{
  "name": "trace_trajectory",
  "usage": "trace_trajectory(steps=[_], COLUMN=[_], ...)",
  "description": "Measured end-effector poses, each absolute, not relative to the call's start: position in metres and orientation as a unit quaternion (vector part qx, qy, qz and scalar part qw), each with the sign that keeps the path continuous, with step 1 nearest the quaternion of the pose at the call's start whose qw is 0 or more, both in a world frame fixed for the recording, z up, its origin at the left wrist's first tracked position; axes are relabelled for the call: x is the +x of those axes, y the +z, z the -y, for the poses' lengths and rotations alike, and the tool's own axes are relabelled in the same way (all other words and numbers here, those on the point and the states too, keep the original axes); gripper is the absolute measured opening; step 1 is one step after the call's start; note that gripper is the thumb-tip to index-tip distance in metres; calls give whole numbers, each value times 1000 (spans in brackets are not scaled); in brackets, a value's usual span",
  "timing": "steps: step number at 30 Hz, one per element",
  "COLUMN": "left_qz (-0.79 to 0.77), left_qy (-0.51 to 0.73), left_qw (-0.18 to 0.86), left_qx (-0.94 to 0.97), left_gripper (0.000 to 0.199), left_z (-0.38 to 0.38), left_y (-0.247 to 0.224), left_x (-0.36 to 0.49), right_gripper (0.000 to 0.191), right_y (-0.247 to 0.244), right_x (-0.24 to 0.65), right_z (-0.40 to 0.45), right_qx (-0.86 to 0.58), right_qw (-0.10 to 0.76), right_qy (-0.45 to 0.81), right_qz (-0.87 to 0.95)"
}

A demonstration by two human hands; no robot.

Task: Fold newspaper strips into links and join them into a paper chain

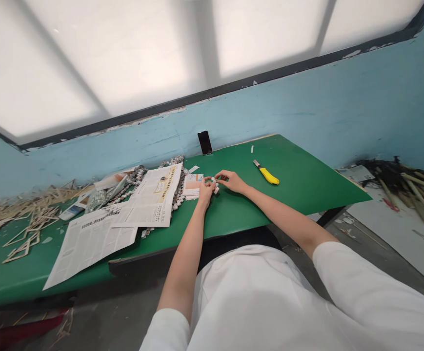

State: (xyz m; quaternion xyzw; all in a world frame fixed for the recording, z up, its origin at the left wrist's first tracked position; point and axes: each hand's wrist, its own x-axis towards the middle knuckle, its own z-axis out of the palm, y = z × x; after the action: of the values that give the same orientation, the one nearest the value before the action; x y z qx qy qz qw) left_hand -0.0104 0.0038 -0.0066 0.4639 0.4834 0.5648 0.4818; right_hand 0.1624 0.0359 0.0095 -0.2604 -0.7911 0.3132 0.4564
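Note:
Both of my hands meet over the green table, close together on a small folded paper piece (216,188). My left hand (207,189) pinches it from the left. From the right, the fingertips of my right hand (232,181) are closed at its upper end; the fine detail between them is too small to make out. Just left of my left hand lies a stack of printed paper strips (191,186). A yellow utility knife (268,174) rests to the right of my right hand, its blade end pointing away toward the wall.
Newspaper sheets (153,200) overlap on the green table (299,180), one hanging over its front edge. Folded-paper chains (178,195) lie under them. Thin wooden frames (25,241) spread at far left. A phone (205,143) leans against the wall. Bamboo sticks (422,190) lie at right.

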Motion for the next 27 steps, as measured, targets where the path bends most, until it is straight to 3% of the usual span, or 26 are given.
trace_trajectory(steps=[6,14,27], left_qz=[-463,-490,-498], left_qy=[559,535,514], left_qw=[520,420,432], left_qx=[450,545,549], left_gripper=[50,39,36], left_z=[-2,2,1], left_y=[-2,-2,-3], left_x=[-5,-3,-3], right_gripper=[26,28,35], right_y=[6,8,3], right_x=[162,164,164], right_z=[-38,-35,-47], right_qx=[-271,-276,-271], right_qw=[472,470,460], right_qy=[306,353,424], right_qz=[781,760,732])
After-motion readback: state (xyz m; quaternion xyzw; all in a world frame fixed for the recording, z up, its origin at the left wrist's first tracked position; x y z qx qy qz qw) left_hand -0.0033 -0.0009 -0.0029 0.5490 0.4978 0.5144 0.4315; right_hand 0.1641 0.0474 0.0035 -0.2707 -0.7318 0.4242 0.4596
